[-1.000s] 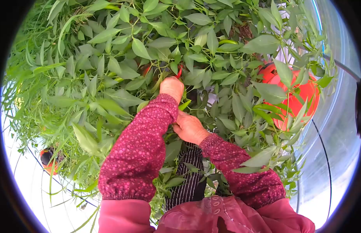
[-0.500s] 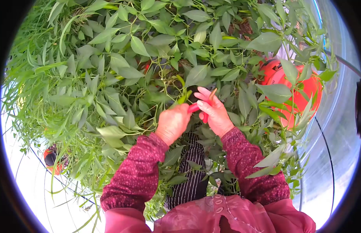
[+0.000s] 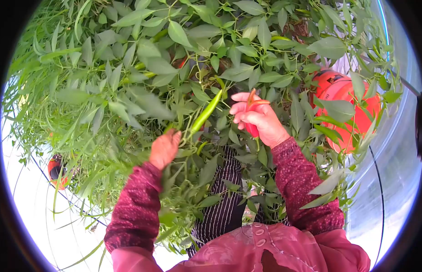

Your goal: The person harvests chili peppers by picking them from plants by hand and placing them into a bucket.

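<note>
My right hand [image 3: 263, 121] is closed around red chili peppers [image 3: 252, 129], with their tips sticking out above and below the fingers. My left hand [image 3: 164, 148] is lower and to the left, its fingers curled together among the stems and leaves of the pepper plant [image 3: 152, 63]. What those fingers pinch is hidden by foliage and blur. A long green chili pepper [image 3: 206, 113] slants upward between my two hands, just right of the left fingertips. Another bit of red pepper [image 3: 182, 62] shows through the leaves farther back.
At the right, partly behind leaves, stands a red-orange bucket [image 3: 349, 115]. A clear plastic sheet wall [image 3: 397, 149] curves along the right side. Long grassy leaves [image 3: 34, 90] crowd the left. An orange and black object [image 3: 56, 172] lies at the far left.
My hands have moved apart: the left let go of the red pepper and went left and down into the foliage. The right moved slightly right, keeping red peppers. The green pepper is now plainly visible.
</note>
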Motion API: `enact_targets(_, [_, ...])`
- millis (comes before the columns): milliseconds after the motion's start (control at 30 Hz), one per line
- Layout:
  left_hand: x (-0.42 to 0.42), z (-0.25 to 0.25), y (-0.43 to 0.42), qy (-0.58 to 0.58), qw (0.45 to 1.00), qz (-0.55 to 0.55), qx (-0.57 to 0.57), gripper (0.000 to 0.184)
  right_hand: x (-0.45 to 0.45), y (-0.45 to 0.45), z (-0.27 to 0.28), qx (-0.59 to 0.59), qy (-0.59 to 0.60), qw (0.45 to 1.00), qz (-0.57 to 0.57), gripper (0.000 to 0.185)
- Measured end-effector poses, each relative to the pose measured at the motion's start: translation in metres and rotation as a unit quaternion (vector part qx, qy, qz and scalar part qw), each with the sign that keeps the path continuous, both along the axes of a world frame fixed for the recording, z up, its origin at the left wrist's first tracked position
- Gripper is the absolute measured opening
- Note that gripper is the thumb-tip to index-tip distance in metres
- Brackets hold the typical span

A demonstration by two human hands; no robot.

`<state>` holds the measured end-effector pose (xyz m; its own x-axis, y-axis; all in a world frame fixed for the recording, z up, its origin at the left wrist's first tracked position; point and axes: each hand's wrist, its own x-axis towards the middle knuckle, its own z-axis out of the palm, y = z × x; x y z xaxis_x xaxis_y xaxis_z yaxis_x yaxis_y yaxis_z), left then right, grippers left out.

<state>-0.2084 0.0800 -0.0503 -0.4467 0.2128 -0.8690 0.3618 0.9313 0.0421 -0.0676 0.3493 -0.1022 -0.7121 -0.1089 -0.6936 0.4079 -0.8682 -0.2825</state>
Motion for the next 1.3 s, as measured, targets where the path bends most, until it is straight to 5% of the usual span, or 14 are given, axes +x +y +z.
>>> enact_targets(133, [0.058, 0.015, 0.03, 0.001, 0.996, -0.079, -0.042, 0.054, -0.033, -0.017, 0.009, 0.158, 0.129, 0.971, 0.126, 0.043])
enact_targets(300, [0.096, 0.016, 0.036, 0.05, 0.991, -0.125, -0.012, 0.053, -0.059, -0.081, 0.005, 0.489, 0.218, 0.73, 0.425, 0.049])
enact_targets(467, [0.09, 0.016, 0.03, 0.027, 0.995, -0.082, 0.046, 0.05, -0.062, -0.117, -0.013, 0.485, 0.246, 0.608, 0.579, 0.034])
enact_targets(633, [0.021, 0.02, 0.014, -0.104, 0.977, -0.015, 0.185, 0.023, -0.054, -0.112, -0.009, 0.502, 0.29, 0.578, 0.575, 0.023])
enact_targets(767, [-0.029, -0.011, 0.013, -0.211, 0.918, 0.307, 0.136, 0.027, -0.053, -0.098, -0.005, 0.485, 0.293, 0.564, 0.601, 0.03])
enact_targets(833, [-0.038, -0.047, -0.007, -0.066, 0.994, 0.077, 0.05, 0.032, -0.041, -0.094, -0.009, 0.511, 0.319, 0.571, 0.558, 0.036])
enact_targets(900, [-0.033, -0.076, -0.012, -0.086, 0.994, 0.02, -0.061, 0.035, -0.035, -0.091, -0.012, 0.514, 0.33, 0.578, 0.541, 0.04])
enact_targets(933, [-0.023, -0.084, -0.008, 0.005, 0.96, -0.261, -0.099, 0.035, -0.034, -0.089, -0.011, 0.522, 0.337, 0.574, 0.534, 0.041])
enact_targets(967, [-0.017, -0.089, -0.002, 0.094, 0.839, -0.52, -0.128, 0.036, -0.033, -0.088, -0.01, 0.528, 0.342, 0.571, 0.528, 0.041])
enact_targets(1000, [-0.021, -0.09, 0.003, 0.093, 0.842, -0.515, -0.128, 0.036, -0.033, -0.089, -0.011, 0.533, 0.348, 0.564, 0.527, 0.042])
enact_targets(1067, [-0.033, -0.091, 0.01, -0.015, 0.997, -0.004, 0.07, 0.037, -0.038, -0.088, -0.008, 0.533, 0.347, 0.555, 0.536, 0.042])
enact_targets(1200, [-0.028, -0.084, 0.004, -0.009, 0.981, -0.195, -0.02, 0.041, -0.036, -0.087, -0.012, 0.529, 0.352, 0.56, 0.531, 0.044])
enact_targets(1233, [-0.028, -0.084, -0.002, -0.037, 0.99, 0.041, 0.131, 0.039, -0.036, -0.086, -0.013, 0.523, 0.352, 0.573, 0.524, 0.044])
enact_targets(1300, [-0.028, -0.086, -0.02, -0.08, 0.782, 0.482, 0.388, 0.037, -0.037, -0.085, -0.012, 0.514, 0.351, 0.578, 0.527, 0.043])
